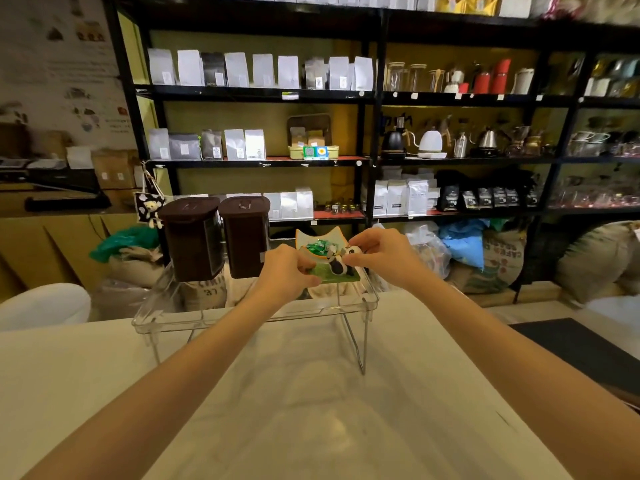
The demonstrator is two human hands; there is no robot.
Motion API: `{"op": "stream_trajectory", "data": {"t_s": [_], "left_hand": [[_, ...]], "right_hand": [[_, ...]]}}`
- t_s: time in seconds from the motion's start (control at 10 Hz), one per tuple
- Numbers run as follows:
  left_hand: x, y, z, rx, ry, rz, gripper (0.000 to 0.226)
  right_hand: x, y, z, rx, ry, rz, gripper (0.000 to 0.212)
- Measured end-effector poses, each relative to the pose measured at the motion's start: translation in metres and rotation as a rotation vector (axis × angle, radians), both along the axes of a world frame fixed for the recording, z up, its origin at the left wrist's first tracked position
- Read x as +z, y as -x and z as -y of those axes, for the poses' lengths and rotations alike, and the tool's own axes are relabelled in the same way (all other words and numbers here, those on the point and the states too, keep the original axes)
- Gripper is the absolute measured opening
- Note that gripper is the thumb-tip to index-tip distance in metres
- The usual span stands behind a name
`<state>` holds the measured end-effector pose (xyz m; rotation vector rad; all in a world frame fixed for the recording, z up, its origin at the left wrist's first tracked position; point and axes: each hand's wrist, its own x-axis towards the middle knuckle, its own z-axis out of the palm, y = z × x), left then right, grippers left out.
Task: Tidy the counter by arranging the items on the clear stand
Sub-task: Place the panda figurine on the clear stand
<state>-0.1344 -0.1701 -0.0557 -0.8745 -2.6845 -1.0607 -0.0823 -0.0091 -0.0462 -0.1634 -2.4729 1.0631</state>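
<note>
A clear acrylic stand (346,308) sits on the pale counter. Two dark brown lidded canisters (194,237) (246,233) stand side by side on its left half. On its right half rests a black-and-white panda figure (341,263) on a green base (341,278). Behind the figure is a cat-shaped dish (332,237) with green wrapped sweets (318,247). My left hand (287,271) pinches the green base at its left edge. My right hand (381,254) grips the panda's head from the right.
Black shelving (374,98) with white coffee bags, kettles and jars fills the background. Burlap sacks (498,261) and plastic bags lie on the floor beyond the counter. A dark mat (581,348) lies at the counter's right. A white rounded object (41,304) sits at the left.
</note>
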Motion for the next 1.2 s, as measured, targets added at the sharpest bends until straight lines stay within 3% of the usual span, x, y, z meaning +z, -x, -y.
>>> {"op": "stream_trajectory", "data": {"t_s": [0.6, 0.9, 1.1, 1.2], "left_hand": [[-0.007, 0.005, -0.003, 0.001, 0.076, -0.024, 0.032], [0.005, 0.001, -0.002, -0.069, 0.302, -0.058, 0.038], [0.031, -0.001, 0.018, -0.027, 0.227, -0.151, 0.05], [0.053, -0.015, 0.031, 0.054, 0.139, -0.291, 0.059]], "right_hand": [[-0.005, 0.01, 0.004, -0.048, -0.035, -0.022, 0.039], [-0.001, -0.012, 0.011, -0.055, -0.127, 0.024, 0.049], [0.027, -0.099, 0.035, 0.06, 0.231, -0.396, 0.019], [0.05, -0.173, 0.05, 0.261, 0.423, -0.686, 0.02]]}}
